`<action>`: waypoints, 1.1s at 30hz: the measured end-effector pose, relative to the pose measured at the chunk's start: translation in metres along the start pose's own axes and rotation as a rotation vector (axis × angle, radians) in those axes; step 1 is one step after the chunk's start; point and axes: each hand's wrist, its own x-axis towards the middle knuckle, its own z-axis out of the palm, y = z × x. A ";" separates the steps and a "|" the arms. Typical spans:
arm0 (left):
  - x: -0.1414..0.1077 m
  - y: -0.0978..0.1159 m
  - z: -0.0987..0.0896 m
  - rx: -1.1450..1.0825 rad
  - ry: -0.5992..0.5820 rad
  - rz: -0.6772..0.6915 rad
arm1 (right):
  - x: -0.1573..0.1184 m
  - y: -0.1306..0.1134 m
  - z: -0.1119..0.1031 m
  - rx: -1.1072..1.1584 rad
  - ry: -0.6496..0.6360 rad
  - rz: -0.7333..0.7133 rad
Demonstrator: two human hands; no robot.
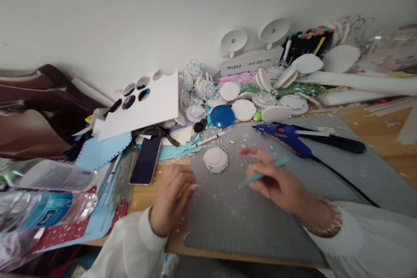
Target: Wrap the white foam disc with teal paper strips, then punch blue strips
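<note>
Sleeves; left hand loosely curled; right hand pinching strip above grey mat; wall.

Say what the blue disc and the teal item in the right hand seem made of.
Blue disc: probably plastic, glossy, as its bright reflections suggest. Teal item: perhaps paper or plastic; its thin look fits either, but blur hides the finish.

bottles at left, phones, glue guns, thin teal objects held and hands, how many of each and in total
Bottles at left: 2
Phone: 1
Glue gun: 1
Thin teal object, held: 1
Hands: 2
Total: 7
</note>
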 end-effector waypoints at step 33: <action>0.040 0.040 0.019 -0.522 -0.062 -0.149 | -0.011 -0.001 -0.004 -0.329 -0.199 -0.169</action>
